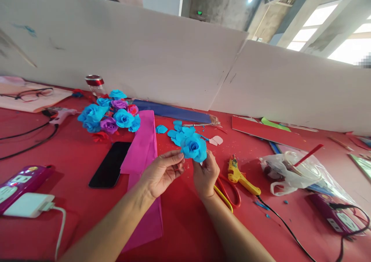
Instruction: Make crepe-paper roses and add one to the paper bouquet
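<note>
A red counter (pixel 72 150) is seen. A pink paper sheet (pixel 142 146) is spread beneath the left grip (pixel 162 173), and a black phone (pixel 110 164) is laid just left of it. Beyond the phone, a cluster of paper roses (pixel 110 115) is gathered. Blue petals (pixel 176 132) are scattered just beyond the right grip (pixel 205 175). Scissors (pixel 223 198) and a yellow glue gun (pixel 240 177) are placed just right of that grip, with a plastic bag (pixel 290 169) farther right. A purple power strip (pixel 20 179) and a white charger (pixel 29 205) are set well to the left.

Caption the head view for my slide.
Left hand and right hand hold a blue paper rose over a red table.
</note>
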Motion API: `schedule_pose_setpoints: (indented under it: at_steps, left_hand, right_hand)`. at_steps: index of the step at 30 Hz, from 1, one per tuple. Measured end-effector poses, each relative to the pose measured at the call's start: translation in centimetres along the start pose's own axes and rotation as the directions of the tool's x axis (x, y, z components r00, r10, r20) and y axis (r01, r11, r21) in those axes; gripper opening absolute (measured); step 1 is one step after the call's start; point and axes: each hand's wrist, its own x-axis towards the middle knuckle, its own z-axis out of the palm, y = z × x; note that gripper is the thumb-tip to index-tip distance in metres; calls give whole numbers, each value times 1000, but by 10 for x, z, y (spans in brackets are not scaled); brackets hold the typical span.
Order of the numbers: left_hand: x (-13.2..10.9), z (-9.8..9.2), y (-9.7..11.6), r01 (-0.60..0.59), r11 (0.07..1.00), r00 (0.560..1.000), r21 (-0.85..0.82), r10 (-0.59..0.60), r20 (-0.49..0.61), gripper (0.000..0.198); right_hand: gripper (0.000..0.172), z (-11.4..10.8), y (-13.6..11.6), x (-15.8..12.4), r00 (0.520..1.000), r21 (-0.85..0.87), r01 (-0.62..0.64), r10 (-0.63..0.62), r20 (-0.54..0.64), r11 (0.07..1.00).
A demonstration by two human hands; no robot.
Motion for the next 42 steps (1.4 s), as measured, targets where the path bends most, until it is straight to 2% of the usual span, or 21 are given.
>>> schedule_pose_setpoints:
  at_steps: [5,11,15,18,23,26,28,30,32,35,37,39,42]
  left_hand:
    - [0,0,0,-194,969,980,151,199,-22,12]
    - [-3,3,-2,-294,905,950,309,313,-12,17]
    - [-4,5,-3,-364,870,921,331,388,-6,22]
    - [-3,2,-3,-384,855,913,350,408,6,23]
    - [3,-6,-2,-437,829,876,351,480,-43,8]
    - [6,-7,-1,-388,840,909,380,418,5,17]
    - [7,-8,0,-356,843,928,403,371,43,16]
    - [7,-9,2,-372,845,921,384,388,38,11]
    - [7,-9,4,-392,853,912,346,408,27,15]
    - [6,-9,6,-398,833,916,384,387,110,26]
    - [5,-9,6,-426,777,903,464,396,166,23]
    - [5,-8,5,-470,722,875,507,458,159,20]
    - [4,-8,4,-523,669,832,528,534,147,28]
  right_hand:
    - [5,0,-3,0,1000,-6,-16,17,4,1000]
    - [6,1,-1,-3,999,57,-37,35,36,998]
    - [7,1,0,-3,997,95,-65,61,45,993]
    - [8,1,-1,-3,996,106,-85,81,41,991]
    - [12,4,0,-5,985,138,-169,161,69,976]
    - [10,6,1,-6,979,214,-188,164,123,959]
    - [9,7,2,-7,975,267,-197,160,154,943]
    - [10,8,2,-7,970,314,-220,173,171,924]
    - [10,8,3,-7,966,365,-239,184,179,900]
    - [5,9,3,-5,960,439,-247,157,230,864]
    - [5,10,3,-3,951,472,-253,127,282,845]
    - [5,10,3,-2,943,494,-259,106,316,830]
    - [8,9,4,-1,940,519,-264,95,329,813]
